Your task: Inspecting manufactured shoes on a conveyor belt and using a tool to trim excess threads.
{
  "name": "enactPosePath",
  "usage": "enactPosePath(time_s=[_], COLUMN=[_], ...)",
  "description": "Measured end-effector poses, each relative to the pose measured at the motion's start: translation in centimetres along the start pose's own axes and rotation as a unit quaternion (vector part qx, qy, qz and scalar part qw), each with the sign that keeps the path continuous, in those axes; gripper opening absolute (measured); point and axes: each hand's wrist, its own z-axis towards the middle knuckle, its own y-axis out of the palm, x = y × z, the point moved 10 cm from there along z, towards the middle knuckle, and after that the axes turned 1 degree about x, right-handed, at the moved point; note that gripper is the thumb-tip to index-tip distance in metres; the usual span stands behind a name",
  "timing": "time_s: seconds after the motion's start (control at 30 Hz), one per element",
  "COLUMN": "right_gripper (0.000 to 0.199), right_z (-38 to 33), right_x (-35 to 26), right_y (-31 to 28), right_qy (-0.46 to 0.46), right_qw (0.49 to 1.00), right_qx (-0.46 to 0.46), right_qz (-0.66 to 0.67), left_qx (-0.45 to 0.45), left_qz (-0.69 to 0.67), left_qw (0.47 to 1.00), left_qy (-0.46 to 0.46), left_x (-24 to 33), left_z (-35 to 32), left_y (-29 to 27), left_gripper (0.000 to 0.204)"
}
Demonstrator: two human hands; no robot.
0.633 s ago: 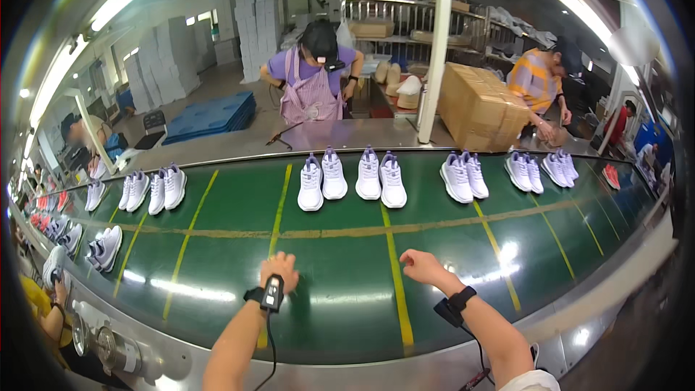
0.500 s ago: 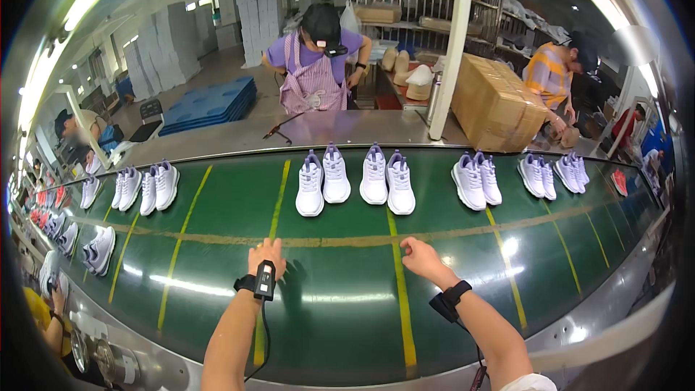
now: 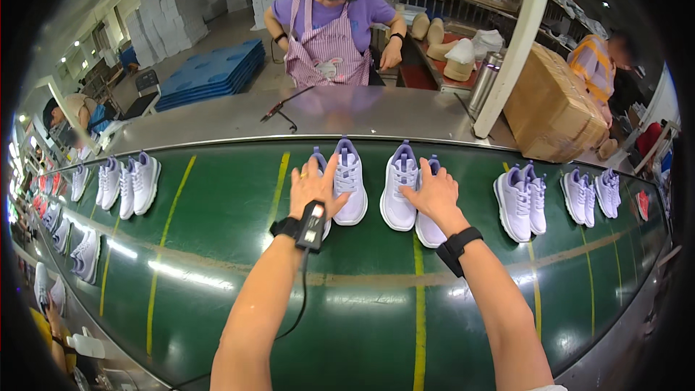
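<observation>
Two pairs of white lace-up sneakers with lilac linings stand in front of me on a green conveyor belt (image 3: 347, 333). My left hand (image 3: 315, 190), thumb and fingers spread, lies over the outer sneaker of the left pair and hides most of it. Beside it, the inner left sneaker (image 3: 350, 188) shows whole. On the right, my right hand (image 3: 438, 194) covers much of the outer right sneaker (image 3: 430, 232), its fingers apart and its thumb near the inner right sneaker (image 3: 398, 190). Whether either hand presses on a shoe, I cannot tell. Both wrists wear black straps.
More white sneakers (image 3: 515, 203) stand along the belt to the right, and others (image 3: 139, 182) to the left. Beyond a metal ledge (image 3: 239, 119) stands a person in a striped apron (image 3: 329, 43). A cardboard box (image 3: 554, 105) and a white post (image 3: 517, 43) are at far right.
Both hands have moved forward from the bare belt to the two middle pairs of sneakers and now cover the outer shoes. My view has shifted down and closer.
</observation>
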Motion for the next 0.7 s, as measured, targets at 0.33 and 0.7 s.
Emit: enactPosePath(time_s=[0.33,0.7], right_gripper=[0.077,0.069], right_z=[2.2,-18.4], right_x=[-1.8,-0.3], right_y=[1.9,-0.6], right_qy=[0.04,-0.178], right_qw=[0.998,0.968], right_qx=[0.031,-0.176], right_qz=[-0.03,-0.007], left_qx=[-0.04,-0.241], left_qz=[0.04,0.006], left_qw=[0.985,0.939], left_qy=[-0.164,0.244], left_x=[-1.4,6.0], left_z=[3.1,-22.8], left_y=[3.4,-3.4], left_gripper=[0.078,0.052])
